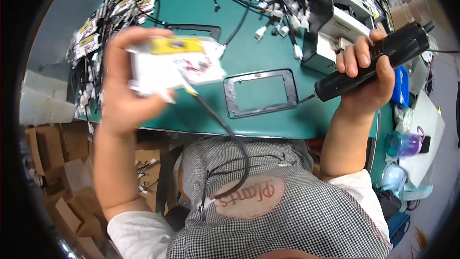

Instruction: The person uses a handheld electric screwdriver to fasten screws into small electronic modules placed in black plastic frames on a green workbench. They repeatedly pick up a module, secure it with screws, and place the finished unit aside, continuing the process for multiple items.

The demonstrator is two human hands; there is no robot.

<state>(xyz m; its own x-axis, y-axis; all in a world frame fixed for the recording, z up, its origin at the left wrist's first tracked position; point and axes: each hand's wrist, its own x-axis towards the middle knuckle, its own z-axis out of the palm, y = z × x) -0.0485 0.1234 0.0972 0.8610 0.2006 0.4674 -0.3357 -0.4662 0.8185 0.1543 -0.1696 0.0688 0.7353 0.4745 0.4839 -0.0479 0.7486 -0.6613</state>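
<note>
My left hand (122, 86) is closed around a white rectangular module (167, 67) with a yellow strip and dark red markings; motion blurs both. From the module a black cable (225, 127) hangs down over my apron. My right hand (366, 69) grips a black electric screwdriver (373, 60), tilted with its thin bit pointing down to the left. The bit's tip is close to the right edge of a black rectangular frame (261, 113) lying on the green table (191, 7); I cannot tell whether they touch. Another black frame (199, 29) lies partly hidden behind the module.
Piled modules with cables (88, 43) line the table's left side. Wires with white connectors (282, 14) spread across the back. A black and white box (326, 33) stands at the back right. Cardboard boxes (72, 172) sit below left; a purple-blue bottle (407, 144) is at the right.
</note>
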